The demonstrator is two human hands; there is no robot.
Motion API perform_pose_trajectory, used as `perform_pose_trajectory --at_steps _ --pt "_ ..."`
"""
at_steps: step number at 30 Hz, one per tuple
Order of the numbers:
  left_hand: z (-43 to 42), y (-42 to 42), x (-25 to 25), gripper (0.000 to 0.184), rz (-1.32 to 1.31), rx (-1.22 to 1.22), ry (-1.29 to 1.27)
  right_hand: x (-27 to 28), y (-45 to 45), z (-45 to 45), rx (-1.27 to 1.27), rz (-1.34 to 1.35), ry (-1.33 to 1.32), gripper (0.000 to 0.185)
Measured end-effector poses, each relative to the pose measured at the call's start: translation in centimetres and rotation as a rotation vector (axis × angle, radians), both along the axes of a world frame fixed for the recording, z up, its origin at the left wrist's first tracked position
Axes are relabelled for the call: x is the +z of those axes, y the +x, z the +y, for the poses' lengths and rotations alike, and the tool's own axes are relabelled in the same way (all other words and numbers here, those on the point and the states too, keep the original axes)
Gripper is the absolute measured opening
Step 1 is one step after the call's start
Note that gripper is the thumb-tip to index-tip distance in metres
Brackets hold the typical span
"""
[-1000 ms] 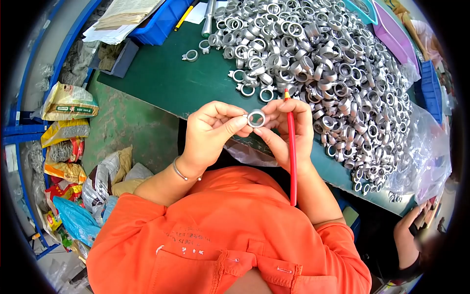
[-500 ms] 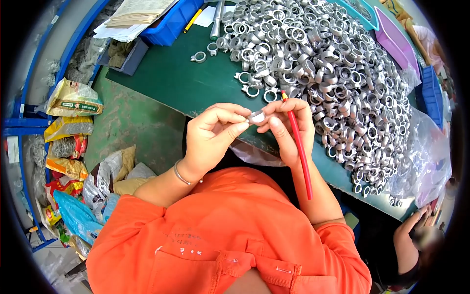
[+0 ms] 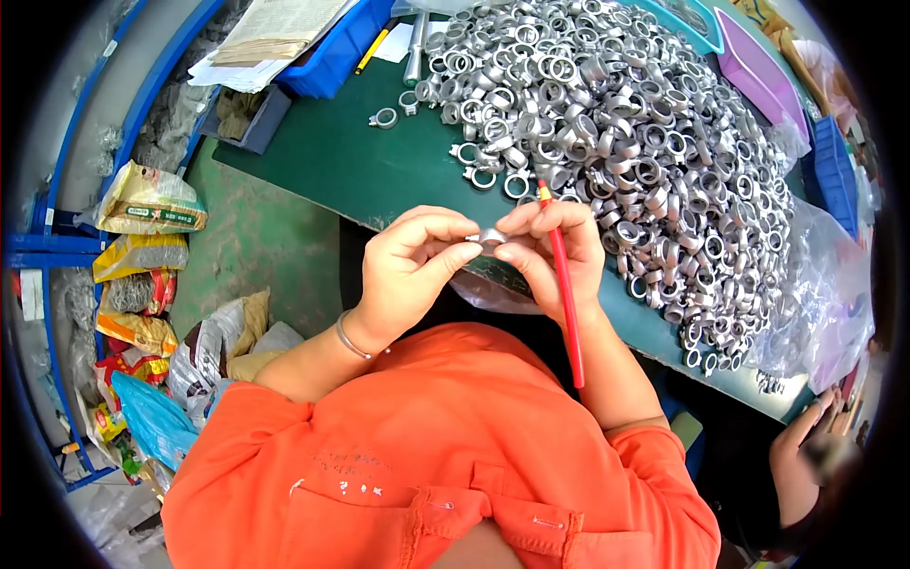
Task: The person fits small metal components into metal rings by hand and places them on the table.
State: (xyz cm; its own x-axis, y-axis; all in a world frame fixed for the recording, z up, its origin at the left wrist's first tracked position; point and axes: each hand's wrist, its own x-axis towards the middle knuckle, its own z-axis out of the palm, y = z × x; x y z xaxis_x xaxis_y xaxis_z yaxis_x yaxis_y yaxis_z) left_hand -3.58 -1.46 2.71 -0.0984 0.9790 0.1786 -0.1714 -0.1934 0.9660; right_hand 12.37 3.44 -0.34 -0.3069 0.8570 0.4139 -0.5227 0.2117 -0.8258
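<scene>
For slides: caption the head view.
Near a ring pile, left hand and right hand hold a ring, the right also a red stick.

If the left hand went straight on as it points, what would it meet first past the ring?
Most likely the right hand, which holds the other side of the metal ring that the left hand pinches; exact depth is hard to judge.

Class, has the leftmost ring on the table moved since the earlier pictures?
No: relative to the blue bin, the ring keeps its place; only the view shifted.
</scene>
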Motion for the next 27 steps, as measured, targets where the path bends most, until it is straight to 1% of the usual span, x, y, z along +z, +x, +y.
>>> perform_pose_trajectory --at_steps 1,2,3,5,7,8,9,10,11,12,13,15,16,17,18,19,20,21,22,23,25,26,27 --pt "-0.2 -0.4 0.1 0.015 0.225 -0.016 0.044 0.1 0.2 0.1 -0.045 -0.084 0.110 0.034" --pt "0.0 -0.8 0.3 0.012 0.448 -0.030 0.097 0.4 1.2 0.0 -0.146 -0.262 0.213 0.030" --pt "0.1 -0.9 1.0 0.009 0.633 -0.046 0.252 0.6 2.4 0.3 -0.260 -0.376 0.385 0.026" --pt "-0.5 -1.4 0.4 0.010 0.626 -0.232 0.288 1.1 4.8 -0.3 -0.396 -0.322 0.282 0.023" --pt "-1.4 -1.6 -1.0 0.009 0.696 -0.352 0.250 1.4 6.5 -0.7 -0.556 -0.403 0.230 0.021" --pt "-1.6 -1.5 -1.8 0.010 0.727 -0.388 0.234 1.7 7.0 -0.7 -0.576 -0.476 0.251 0.021" --pt "-1.6 -1.4 -2.8 0.011 0.759 -0.422 0.222 1.9 7.1 -0.6 -0.578 -0.486 0.252 0.021" --pt "-1.5 -1.3 -4.3 0.011 0.750 -0.423 0.222 2.0 6.8 -0.6 -0.583 -0.631 0.358 0.021" --pt "-1.5 -1.1 -6.0 0.011 0.801 -0.402 0.255 2.1 6.4 -0.6 -0.583 -0.774 0.467 0.020" --pt "-1.4 -0.9 -7.3 0.011 0.853 -0.379 0.288 2.4 5.3 -0.6 -0.611 -0.795 0.477 0.021" --pt "-1.3 -0.5 -8.2 0.011 0.848 -0.375 0.285 1.9 4.7 -0.1 -0.573 -0.815 0.572 0.021" --pt "-0.9 0.3 -9.5 0.010 0.918 -0.285 0.293 2.3 3.8 0.7 -0.428 -1.004 0.676 0.019" --pt "-0.4 0.4 -10.4 0.017 0.908 -0.336 0.257 2.5 3.2 1.0 -0.423 -1.044 0.737 0.017" --pt "0.0 0.7 -11.6 0.017 0.907 -0.336 0.255 2.7 2.6 1.4 -0.417 -1.084 0.800 0.016" --pt "0.4 1.2 -12.3 0.022 0.841 -0.319 0.151 2.9 2.3 1.5 -0.382 -1.241 0.805 0.014" --pt "0.6 1.5 -12.8 0.027 0.774 -0.300 0.047 2.9 2.2 1.5 -0.375 -1.243 0.806 0.014" --pt "0.7 1.4 -13.1 0.028 0.858 -0.429 -0.066 2.9 2.2 1.6 -0.381 -1.296 0.830 0.014" --pt "1.0 1.5 -13.3 0.028 0.855 -0.421 -0.069 2.9 2.2 1.7 -0.389 -1.346 0.857 0.014" --pt "1.2 1.6 -13.5 0.026 0.867 -0.402 -0.120 2.6 2.3 1.9 -0.402 -1.258 0.875 0.017" --pt "1.4 1.5 -13.7 0.024 0.881 -0.386 -0.169 2.3 2.4 1.9 -0.400 -1.255 0.879 0.017" --pt "1.2 1.3 -14.0 0.025 0.890 -0.395 -0.165 1.8 2.7 1.7 -0.400 -1.042 0.807 0.024" --pt "1.0 1.2 -14.2 0.025 0.897 -0.411 -0.163 1.9 2.7 1.4 -0.397 -0.995 0.744 0.031" --pt "0.9 1.0 -14.9 0.025 0.898 -0.419 -0.162 1.7 2.7 1.0 -0.403 -0.997 0.738 0.031"
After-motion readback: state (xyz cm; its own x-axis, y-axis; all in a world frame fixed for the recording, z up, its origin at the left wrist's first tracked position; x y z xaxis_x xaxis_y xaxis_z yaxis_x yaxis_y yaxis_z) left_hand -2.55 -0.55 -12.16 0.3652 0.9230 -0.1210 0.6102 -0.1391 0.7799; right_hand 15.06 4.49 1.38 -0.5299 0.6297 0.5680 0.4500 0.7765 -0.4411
